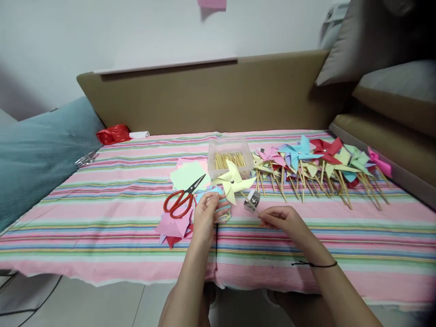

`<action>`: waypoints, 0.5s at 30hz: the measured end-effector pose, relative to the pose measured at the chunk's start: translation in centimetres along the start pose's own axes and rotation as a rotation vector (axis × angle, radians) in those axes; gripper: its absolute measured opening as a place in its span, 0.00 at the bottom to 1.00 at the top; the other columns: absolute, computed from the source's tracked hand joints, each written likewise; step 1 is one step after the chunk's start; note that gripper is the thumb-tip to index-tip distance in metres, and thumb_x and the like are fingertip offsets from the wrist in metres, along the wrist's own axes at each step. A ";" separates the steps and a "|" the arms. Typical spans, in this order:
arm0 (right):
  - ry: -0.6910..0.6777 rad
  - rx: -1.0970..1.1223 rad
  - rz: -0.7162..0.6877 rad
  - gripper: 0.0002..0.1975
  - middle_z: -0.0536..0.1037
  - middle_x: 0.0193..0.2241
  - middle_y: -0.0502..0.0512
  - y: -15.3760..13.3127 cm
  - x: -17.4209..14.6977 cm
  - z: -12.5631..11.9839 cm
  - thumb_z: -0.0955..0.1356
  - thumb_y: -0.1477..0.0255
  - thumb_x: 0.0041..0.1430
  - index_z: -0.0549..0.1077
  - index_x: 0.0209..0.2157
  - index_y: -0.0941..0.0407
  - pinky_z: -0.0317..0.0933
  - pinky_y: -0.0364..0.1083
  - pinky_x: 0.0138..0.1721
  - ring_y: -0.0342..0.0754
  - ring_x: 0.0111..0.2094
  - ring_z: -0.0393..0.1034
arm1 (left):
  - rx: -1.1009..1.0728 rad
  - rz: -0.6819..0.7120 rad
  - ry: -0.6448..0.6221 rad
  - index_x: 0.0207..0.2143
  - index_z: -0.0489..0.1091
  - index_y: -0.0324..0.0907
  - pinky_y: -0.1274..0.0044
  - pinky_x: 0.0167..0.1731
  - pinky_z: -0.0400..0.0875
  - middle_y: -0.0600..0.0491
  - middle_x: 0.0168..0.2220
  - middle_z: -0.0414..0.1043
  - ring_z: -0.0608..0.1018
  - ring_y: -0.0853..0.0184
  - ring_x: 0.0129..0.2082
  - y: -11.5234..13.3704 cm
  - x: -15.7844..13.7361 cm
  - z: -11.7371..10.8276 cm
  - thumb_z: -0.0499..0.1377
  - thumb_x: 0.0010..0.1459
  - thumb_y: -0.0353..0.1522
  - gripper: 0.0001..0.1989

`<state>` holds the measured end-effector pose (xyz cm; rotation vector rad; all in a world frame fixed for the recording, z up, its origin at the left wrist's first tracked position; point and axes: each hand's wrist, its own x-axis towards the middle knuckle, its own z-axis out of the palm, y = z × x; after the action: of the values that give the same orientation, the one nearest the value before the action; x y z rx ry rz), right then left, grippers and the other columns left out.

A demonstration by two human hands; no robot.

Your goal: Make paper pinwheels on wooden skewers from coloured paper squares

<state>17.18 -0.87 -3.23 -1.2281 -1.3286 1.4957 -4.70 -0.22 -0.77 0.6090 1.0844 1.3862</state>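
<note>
A pale yellow paper pinwheel (233,181) with a round metal-looking centre tilts on a thin wooden stick. My right hand (281,218) pinches the stick near its lower end. Just left of the pinwheel, my left hand (207,213) is open, fingers stretched and apart; whether it touches a blade I cannot tell. Behind the stick stands a small clear box of pins (252,200). Red-handled scissors (180,202) lie beside my left hand on a light green paper sheet (190,175) and pink cut paper pieces (173,225). More cut paper is partly hidden behind my left fingers.
A clear plastic box (213,168) holds several wooden sticks. Many-coloured finished pinwheels (299,152) lie in a row at the right. The striped cloth (119,204) covers the surface. A red plastic package (114,135) sits at the back left, beside a blue cushion (44,145).
</note>
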 end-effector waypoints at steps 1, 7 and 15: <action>0.042 0.018 -0.014 0.14 0.78 0.22 0.55 -0.1 0.0 -0.3 0.73 0.60 0.48 0.78 0.25 0.58 0.59 0.43 0.25 0.43 0.23 0.66 | 0.033 -0.004 -0.009 0.34 0.68 0.40 0.78 0.30 0.74 0.52 0.34 0.75 0.79 0.69 0.31 0.0 0.0 -0.1 0.67 0.45 0.39 0.17; 0.495 0.170 -0.164 0.13 0.76 0.21 0.53 -0.3 0.3 -3.2 0.75 0.61 0.43 0.77 0.24 0.57 0.56 0.43 0.22 0.42 0.21 0.63 | 0.173 -0.021 -0.063 0.33 0.68 0.38 0.79 0.27 0.71 0.54 0.24 0.76 0.76 0.71 0.22 -0.5 0.4 -0.6 0.72 0.33 0.32 0.23; 0.698 0.240 -0.207 0.14 0.73 0.19 0.51 0.3 2.4 -5.7 0.75 0.61 0.39 0.75 0.21 0.57 0.54 0.42 0.18 0.41 0.19 0.61 | 0.338 -0.031 -0.155 0.26 0.71 0.38 0.81 0.20 0.68 0.52 0.20 0.75 0.72 0.72 0.15 -1.9 0.5 -0.4 0.69 0.38 0.36 0.14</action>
<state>22.16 2.75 -3.82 -1.2475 -0.7547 0.9141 -4.24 -0.13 -2.73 0.9243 1.2056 1.1162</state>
